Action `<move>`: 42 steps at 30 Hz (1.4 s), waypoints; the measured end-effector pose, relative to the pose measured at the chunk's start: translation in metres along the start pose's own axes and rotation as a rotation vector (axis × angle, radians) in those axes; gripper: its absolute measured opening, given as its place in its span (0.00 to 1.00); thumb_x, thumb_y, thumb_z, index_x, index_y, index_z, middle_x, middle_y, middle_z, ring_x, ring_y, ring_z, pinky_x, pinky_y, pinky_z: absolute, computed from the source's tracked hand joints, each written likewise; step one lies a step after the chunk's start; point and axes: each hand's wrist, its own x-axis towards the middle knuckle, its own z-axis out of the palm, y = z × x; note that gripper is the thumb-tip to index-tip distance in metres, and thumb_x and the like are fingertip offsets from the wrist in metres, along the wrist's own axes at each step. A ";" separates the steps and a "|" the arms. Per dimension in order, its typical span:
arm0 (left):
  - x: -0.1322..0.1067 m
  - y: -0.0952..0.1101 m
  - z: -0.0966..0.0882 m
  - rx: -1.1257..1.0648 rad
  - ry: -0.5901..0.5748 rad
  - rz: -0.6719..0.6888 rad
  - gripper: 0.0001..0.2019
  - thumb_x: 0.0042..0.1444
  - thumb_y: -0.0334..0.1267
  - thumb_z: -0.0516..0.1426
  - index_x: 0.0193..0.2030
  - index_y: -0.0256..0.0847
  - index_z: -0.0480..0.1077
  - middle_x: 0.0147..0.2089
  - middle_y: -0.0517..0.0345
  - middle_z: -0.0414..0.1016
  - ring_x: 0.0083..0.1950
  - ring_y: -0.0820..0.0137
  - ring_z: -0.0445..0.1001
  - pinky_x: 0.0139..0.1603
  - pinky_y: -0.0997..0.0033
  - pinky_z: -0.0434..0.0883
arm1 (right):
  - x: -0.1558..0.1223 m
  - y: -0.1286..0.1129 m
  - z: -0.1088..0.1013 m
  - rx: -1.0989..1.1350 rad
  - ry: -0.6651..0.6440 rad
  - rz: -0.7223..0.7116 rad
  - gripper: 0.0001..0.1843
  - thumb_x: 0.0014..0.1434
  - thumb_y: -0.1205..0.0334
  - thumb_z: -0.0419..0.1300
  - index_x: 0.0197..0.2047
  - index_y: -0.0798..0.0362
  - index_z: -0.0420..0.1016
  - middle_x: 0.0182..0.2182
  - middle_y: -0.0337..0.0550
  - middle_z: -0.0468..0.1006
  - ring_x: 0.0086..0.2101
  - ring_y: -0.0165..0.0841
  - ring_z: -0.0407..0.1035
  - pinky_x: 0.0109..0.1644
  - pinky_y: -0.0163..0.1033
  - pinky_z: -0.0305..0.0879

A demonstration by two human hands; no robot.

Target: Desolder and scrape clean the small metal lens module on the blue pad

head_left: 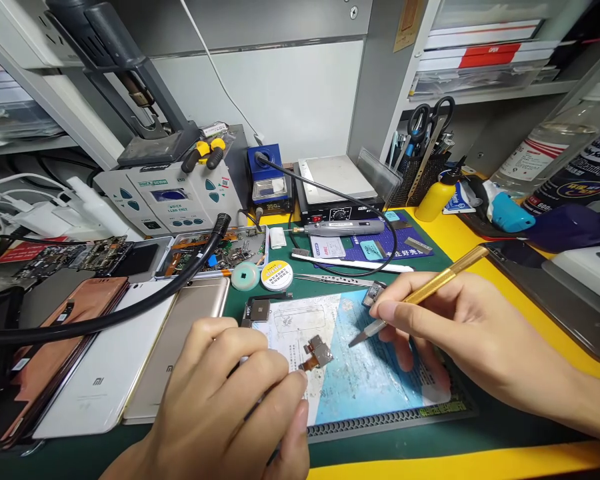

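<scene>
My right hand (pixel 445 327) is closed around a gold-handled craft knife (pixel 433 283). Its dark blade points down and left, over the blue part of a worn printed sheet (pixel 375 363). My left hand (pixel 230 393) is curled in front of the sheet with its back towards me; what its fingers hold, if anything, is hidden. By its fingertips is a small silver part with a brown flex cable (pixel 320 351), apart from the knife tip. Another small metal part (pixel 373 293) lies just beyond my right fingers, partly covered. A dark piece with a square chip (pixel 257 309) rests at the sheet's far left corner.
Phones (pixel 97 353) lie at the left, under a black hose (pixel 180 280) from the hot-air station (pixel 175 193). Tweezers (pixel 330 279), a white brush (pixel 350 264) and a grey rotary tool (pixel 345 228) lie behind the sheet. A yellow bottle (pixel 437 197) stands at back right.
</scene>
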 end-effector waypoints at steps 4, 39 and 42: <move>0.002 -0.002 0.000 0.012 -0.001 0.017 0.07 0.57 0.27 0.61 0.39 0.42 0.74 0.32 0.61 0.81 0.39 0.63 0.71 0.45 0.55 0.67 | -0.002 0.001 0.000 -0.018 -0.002 -0.008 0.19 0.64 0.46 0.67 0.32 0.53 0.77 0.18 0.38 0.76 0.12 0.24 0.64 0.12 0.26 0.62; 0.010 -0.015 0.005 -0.103 0.211 -0.056 0.09 0.58 0.23 0.60 0.44 0.37 0.74 0.38 0.50 0.75 0.40 0.61 0.70 0.40 0.56 0.68 | 0.009 -0.002 -0.008 0.371 -0.053 0.049 0.20 0.54 0.51 0.76 0.24 0.58 0.79 0.16 0.41 0.77 0.13 0.26 0.67 0.12 0.27 0.64; 0.016 -0.013 0.002 -0.101 0.227 -0.083 0.08 0.60 0.24 0.60 0.42 0.38 0.75 0.36 0.52 0.74 0.39 0.62 0.70 0.39 0.58 0.68 | 0.006 -0.005 -0.008 0.386 -0.083 0.048 0.20 0.57 0.53 0.75 0.23 0.60 0.81 0.15 0.43 0.78 0.13 0.25 0.66 0.13 0.25 0.64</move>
